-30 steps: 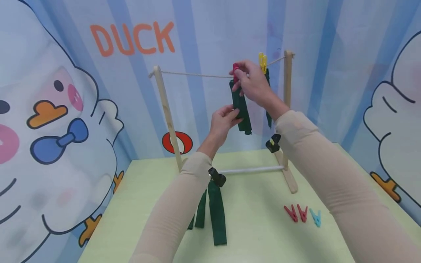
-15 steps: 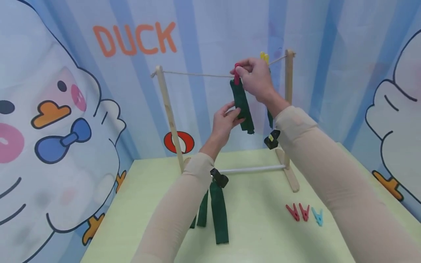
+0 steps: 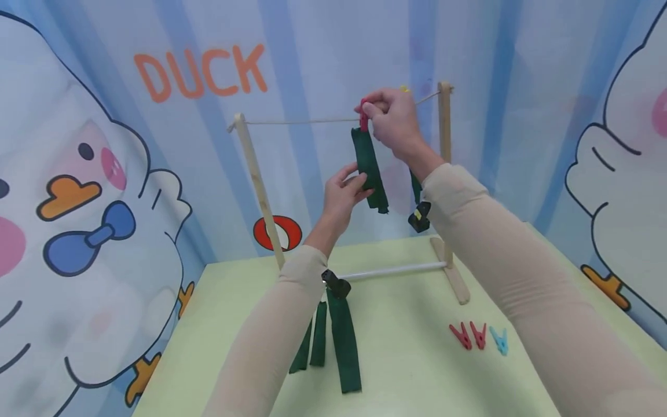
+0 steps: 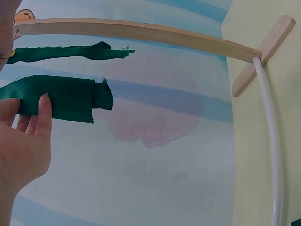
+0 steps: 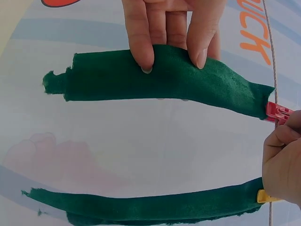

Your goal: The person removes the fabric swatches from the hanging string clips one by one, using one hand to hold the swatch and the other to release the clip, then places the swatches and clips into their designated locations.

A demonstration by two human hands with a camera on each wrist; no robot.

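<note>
My right hand [image 3: 400,124] pinches a red clothespin [image 3: 363,117] at the rope [image 3: 304,121]. In the right wrist view the clothespin's tip [image 5: 275,111] sits at the upper corner of a green cloth strip [image 5: 117,75], over the rope. Lower down, my left hand [image 3: 340,200] holds that strip [image 3: 371,174] between thumb and fingers, and the strip's frayed end hangs below. A second green strip [image 5: 150,207] hangs beside it from a yellow clothespin [image 5: 266,196]. In the head view, my right hand mostly covers that clip.
A wooden frame with a left post [image 3: 257,185], a right post [image 3: 445,127] and a white bottom bar [image 3: 393,271] carries the rope. Several green strips [image 3: 344,347] lie on the table, partly behind my left sleeve. Two red clothespins [image 3: 461,336] and a blue one [image 3: 498,340] lie at right.
My right fingers have drawn back from the strip's top edge to the clothespin's upper end, so more of the clip shows. The left hand keeps its hold. The head view has shifted slightly.
</note>
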